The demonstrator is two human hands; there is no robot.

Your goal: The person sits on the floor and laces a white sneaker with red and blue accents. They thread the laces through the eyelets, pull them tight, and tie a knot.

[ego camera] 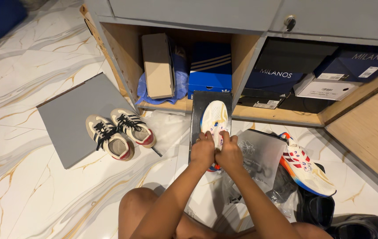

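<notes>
A white running shoe (214, 118) with pale yellow and blue trim lies sole-down in an open black shoe box (197, 116) on the marble floor. My left hand (203, 150) and my right hand (229, 152) meet at the heel end of that shoe, fingers curled on it. Its mate (306, 166), white with red stripes and an orange and blue sole, rests on the floor to the right, apart from both hands.
A beige pair of sneakers (119, 132) with black laces stands left of the box, beside a grey cabinet door (78, 116) lying flat. The open cupboard (246, 53) behind holds several shoe boxes. A grey box lid (262, 152), plastic wrapping and black shoes (344, 219) lie at right.
</notes>
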